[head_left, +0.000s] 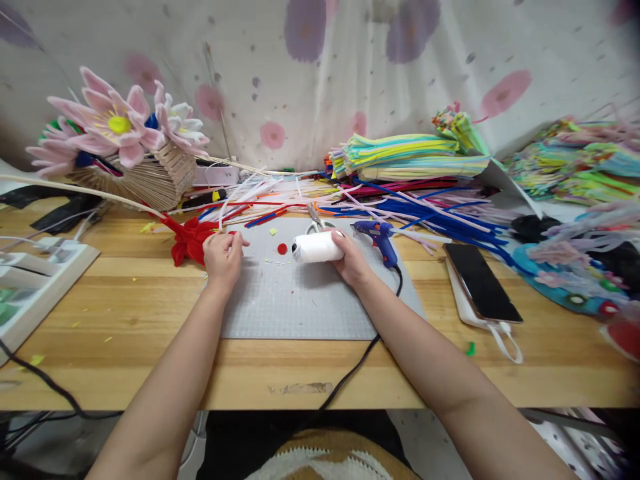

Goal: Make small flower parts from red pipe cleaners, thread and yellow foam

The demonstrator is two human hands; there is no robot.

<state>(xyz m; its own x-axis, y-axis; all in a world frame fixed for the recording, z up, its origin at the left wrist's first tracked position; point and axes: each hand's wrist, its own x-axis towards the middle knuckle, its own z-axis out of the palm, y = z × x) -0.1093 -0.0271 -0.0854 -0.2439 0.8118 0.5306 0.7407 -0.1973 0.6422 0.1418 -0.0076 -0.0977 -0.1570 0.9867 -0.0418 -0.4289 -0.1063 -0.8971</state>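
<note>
My right hand [349,259] is wrapped round a white roll [320,247], which lies on its side in the grip with a dark core at its left end. What the roll is wound with I cannot make out. To the left, my left hand [223,260] has its fingers curled in beside a red fuzzy flower [189,241] on a long pale stem. The hand covers part of the petals, and what its fingertips pinch is hidden. Between the hands a small red disc [283,249] rests on the grey cutting mat [295,307]. Scissors [315,217] lie behind the roll.
A blue glue gun [377,237] trails its black cord across the mat. Right of it are a phone [481,280] and white cable. Loose pipe cleaners [425,210] and bundles [400,153] fill the back. A power strip [47,280] and pink flowers [110,123] stand left.
</note>
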